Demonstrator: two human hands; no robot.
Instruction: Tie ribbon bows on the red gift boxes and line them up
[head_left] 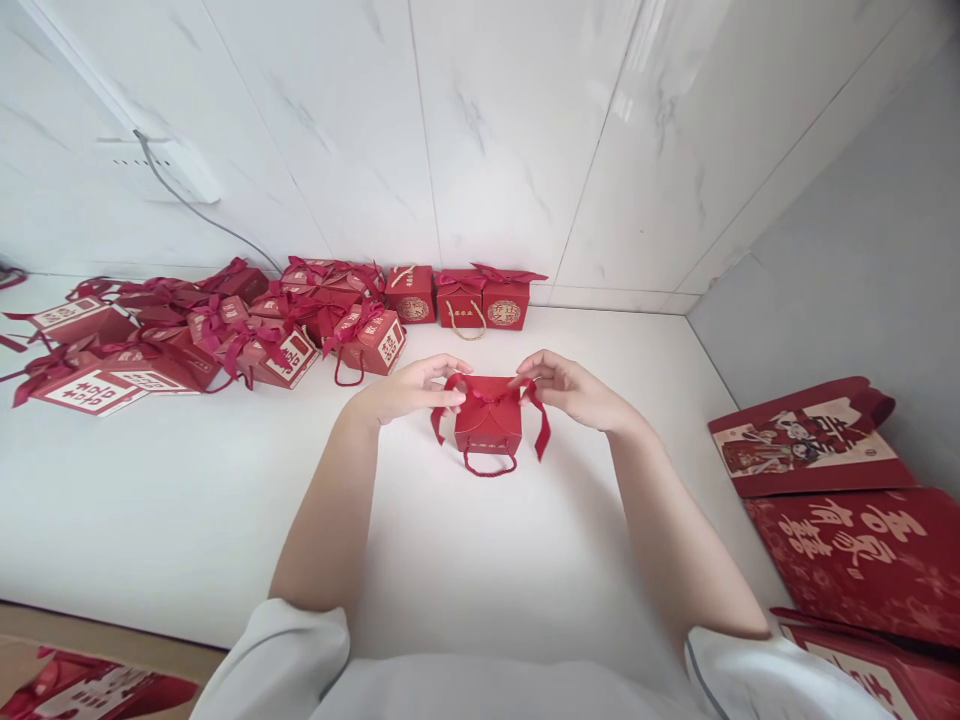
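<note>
A small red gift box (pixel 489 428) stands on the white table in front of me, its top flaps folded shut. A dark red ribbon (pixel 541 430) runs over the top, gathered at the middle, with a loop or tail out to each side. At the box's left, my left hand (pixel 424 388) pinches the ribbon between thumb and fingers. On the other side, my right hand (pixel 564 388) pinches the ribbon's right part. A twisted red cord handle (pixel 491 470) hangs at the box's near side and rests on the table.
Several ribboned red boxes (pixel 274 350) crowd the back left of the white table (pixel 225 500); a few more (pixel 484 300) stand against the tiled wall (pixel 510 130). Large red gift bags (pixel 855 550) lie at the right. A grey cable (pixel 202 215) hangs from a wall socket.
</note>
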